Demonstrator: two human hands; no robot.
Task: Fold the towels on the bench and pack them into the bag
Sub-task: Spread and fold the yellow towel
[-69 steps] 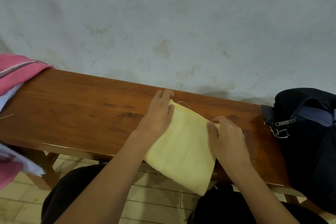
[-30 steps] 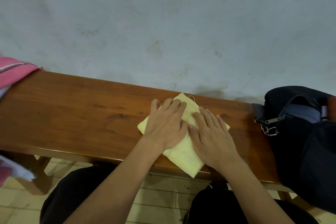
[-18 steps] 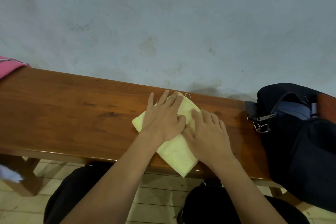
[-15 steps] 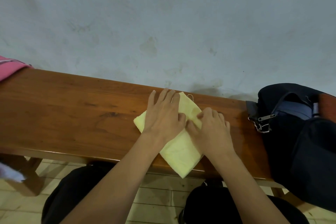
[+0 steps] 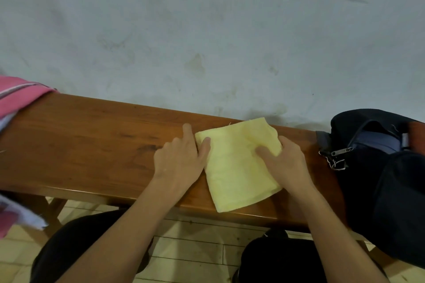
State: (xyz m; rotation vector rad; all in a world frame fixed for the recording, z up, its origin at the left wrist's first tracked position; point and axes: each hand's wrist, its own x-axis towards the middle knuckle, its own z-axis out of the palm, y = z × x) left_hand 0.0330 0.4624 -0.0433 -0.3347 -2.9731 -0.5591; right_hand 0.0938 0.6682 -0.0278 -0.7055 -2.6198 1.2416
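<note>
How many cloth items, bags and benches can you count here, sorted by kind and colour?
Yellow folded towel: 1
Pink striped cloth at the bench's left end: 1
Dark navy fabric bag: 1
Brown wooden bench: 1
Total: 4

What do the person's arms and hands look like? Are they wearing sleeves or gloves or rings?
Both arms are bare right up to where the picture ends, with no sleeves showing. The left hand and the right hand have no gloves, and no rings, watch or bracelet can be seen. Short, plain fingernails show on the left hand. Lower down, the person wears dark, black-looking clothing over the legs.
</note>
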